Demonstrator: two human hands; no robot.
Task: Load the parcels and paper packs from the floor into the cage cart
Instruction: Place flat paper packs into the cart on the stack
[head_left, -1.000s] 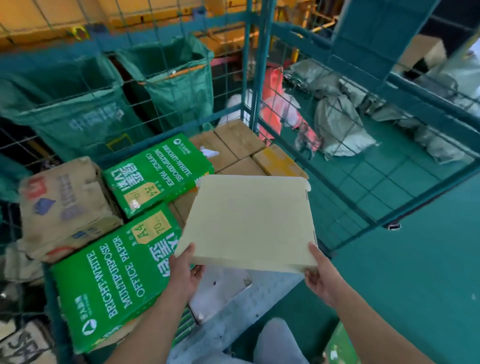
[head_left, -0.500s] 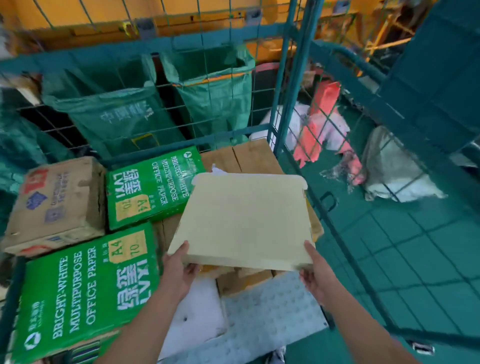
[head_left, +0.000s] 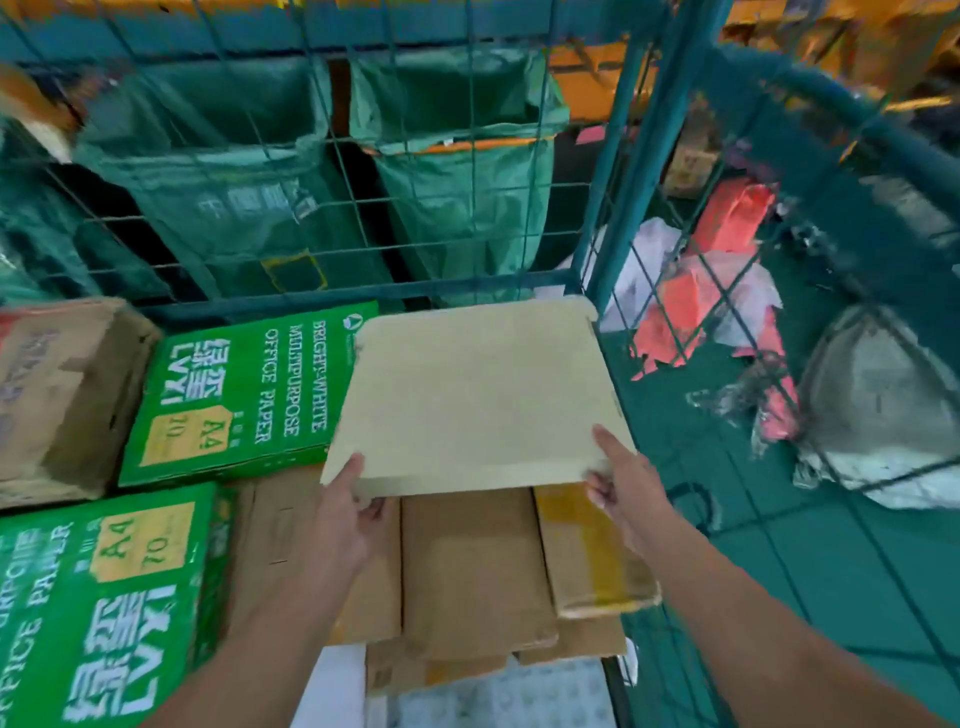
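Teal wire walls of the cage cart (head_left: 623, 156) enclose 2 green paper packs (head_left: 244, 395) and brown cartons (head_left: 472, 566). Above those cartons, in the far right corner, hangs a flat cream parcel (head_left: 478, 395). It looks light, stiff and smooth, best held by its near corners. Left hand (head_left: 348, 514) and right hand (head_left: 623, 483) each pinch one, thumbs on top.

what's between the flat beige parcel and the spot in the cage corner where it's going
Nothing visible. Both hands, left and right, hold the beige parcel over the brown cartons in the cage cart corner.
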